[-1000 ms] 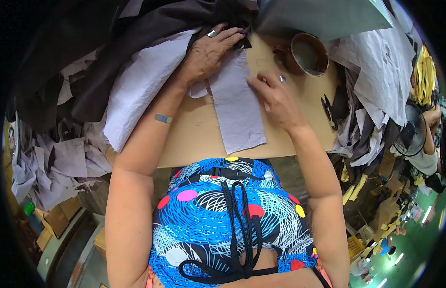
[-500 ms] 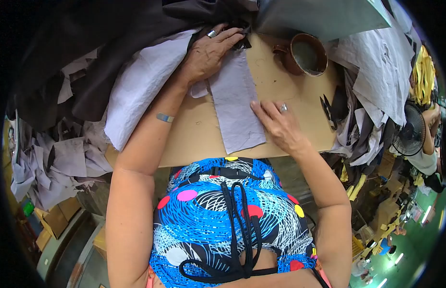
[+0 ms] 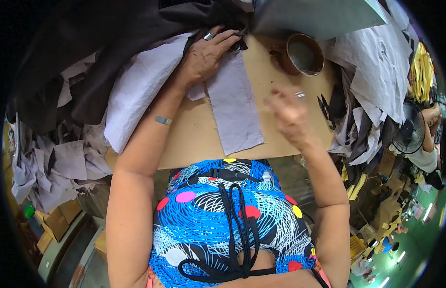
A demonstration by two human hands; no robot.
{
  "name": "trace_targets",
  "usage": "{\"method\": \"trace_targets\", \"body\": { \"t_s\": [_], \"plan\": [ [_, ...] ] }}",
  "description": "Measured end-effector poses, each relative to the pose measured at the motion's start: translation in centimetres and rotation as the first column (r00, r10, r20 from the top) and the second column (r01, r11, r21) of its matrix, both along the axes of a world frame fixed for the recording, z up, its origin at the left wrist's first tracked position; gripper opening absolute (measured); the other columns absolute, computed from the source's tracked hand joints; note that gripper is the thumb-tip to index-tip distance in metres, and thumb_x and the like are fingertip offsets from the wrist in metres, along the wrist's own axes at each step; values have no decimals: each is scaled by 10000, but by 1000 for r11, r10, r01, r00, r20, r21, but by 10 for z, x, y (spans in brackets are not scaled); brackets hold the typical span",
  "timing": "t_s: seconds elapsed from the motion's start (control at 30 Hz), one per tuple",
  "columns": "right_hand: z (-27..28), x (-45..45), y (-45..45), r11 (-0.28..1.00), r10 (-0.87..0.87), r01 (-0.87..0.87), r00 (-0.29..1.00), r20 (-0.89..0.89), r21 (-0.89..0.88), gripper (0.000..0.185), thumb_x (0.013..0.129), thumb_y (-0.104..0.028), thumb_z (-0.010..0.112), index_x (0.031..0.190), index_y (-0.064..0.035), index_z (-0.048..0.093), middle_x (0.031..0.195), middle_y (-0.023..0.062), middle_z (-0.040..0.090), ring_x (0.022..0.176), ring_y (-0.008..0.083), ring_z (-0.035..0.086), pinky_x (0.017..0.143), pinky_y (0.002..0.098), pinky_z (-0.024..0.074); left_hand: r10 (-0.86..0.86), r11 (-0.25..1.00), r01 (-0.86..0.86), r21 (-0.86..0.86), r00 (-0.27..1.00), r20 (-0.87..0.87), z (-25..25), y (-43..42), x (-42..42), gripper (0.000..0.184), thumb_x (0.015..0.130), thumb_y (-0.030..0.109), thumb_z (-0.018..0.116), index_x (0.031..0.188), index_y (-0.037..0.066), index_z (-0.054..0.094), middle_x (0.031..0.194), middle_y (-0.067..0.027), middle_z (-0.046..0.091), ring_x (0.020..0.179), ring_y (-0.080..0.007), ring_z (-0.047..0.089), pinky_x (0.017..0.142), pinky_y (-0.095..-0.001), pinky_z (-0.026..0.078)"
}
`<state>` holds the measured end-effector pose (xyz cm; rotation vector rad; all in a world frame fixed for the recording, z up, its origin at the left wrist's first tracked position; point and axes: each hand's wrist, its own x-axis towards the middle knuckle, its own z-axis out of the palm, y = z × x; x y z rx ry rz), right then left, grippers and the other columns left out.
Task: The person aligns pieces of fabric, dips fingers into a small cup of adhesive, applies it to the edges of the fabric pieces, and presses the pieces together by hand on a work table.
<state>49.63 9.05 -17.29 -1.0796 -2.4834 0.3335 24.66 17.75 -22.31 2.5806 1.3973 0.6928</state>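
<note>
A pale lavender strip of cloth lies lengthwise on the tan tabletop, loose threads along its left edge. My left hand, with a ring on it, lies over the strip's upper left part, fingers stretched towards the dark bunched material at the far end. Its fingertips are partly lost against that dark material. Off the strip's right edge, my right hand hovers over the table, smeared by motion, so its fingers are unclear. A smaller lavender piece shows beneath my left wrist.
A brown mug stands at the far right, with small black snips nearer me. Dark cloth and a folded pale cloth crowd the left. Pale scraps hang on the right, near a fan and another person's arm.
My right hand has lifted off the strip's right edge and moved right, towards the snips. My left hand stays at the far end, and the strip lies nearly as before.
</note>
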Motion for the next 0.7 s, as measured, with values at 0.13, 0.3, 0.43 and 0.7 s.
{"method": "trace_targets", "body": {
  "t_s": [0.13, 0.3, 0.43, 0.7],
  "plan": [
    [62, 16, 40, 917, -379, 343, 908, 176, 203, 364, 652, -121, 661, 1014, -126, 619, 1169, 77, 504, 1141, 294, 451, 910, 440, 368, 2, 1000, -2, 9, 1000, 4, 2, -1, -4, 411, 847, 56, 472, 1251, 129, 462, 1341, -25, 431, 1235, -313, 392, 1008, -383, 368],
    [43, 35, 65, 919, -388, 370, 795, 466, 133, 529, 595, -220, 713, 1115, -200, 619, 1388, 89, 339, 1296, 278, 290, 964, 459, 330, 8, 1000, -8, -8, 1000, 11, 3, -1, 0, 424, 840, 41, 478, 1255, 129, 457, 1338, -31, 434, 1235, -315, 392, 1008, -385, 371],
    [42, 38, 69, 925, -377, 360, 813, 445, 126, 477, 595, -202, 699, 1066, -173, 631, 1371, 90, 363, 1281, 275, 315, 959, 460, 326, 12, 999, -11, -34, 1000, 15, 7, -4, 4, 441, 831, 27, 481, 1259, 126, 453, 1342, -40, 431, 1240, -323, 387, 1009, -386, 370],
    [45, 26, 17, 927, -335, 235, 869, 365, 292, 304, 634, -119, 627, 932, -160, 666, 1262, 50, 472, 1149, 264, 435, 894, 439, 339, 4, 999, -3, -32, 1000, 27, 4, -3, -2, 440, 837, 37, 466, 1265, 136, 451, 1353, -41, 422, 1242, -333, 383, 1018, -397, 357]
  ]
}}
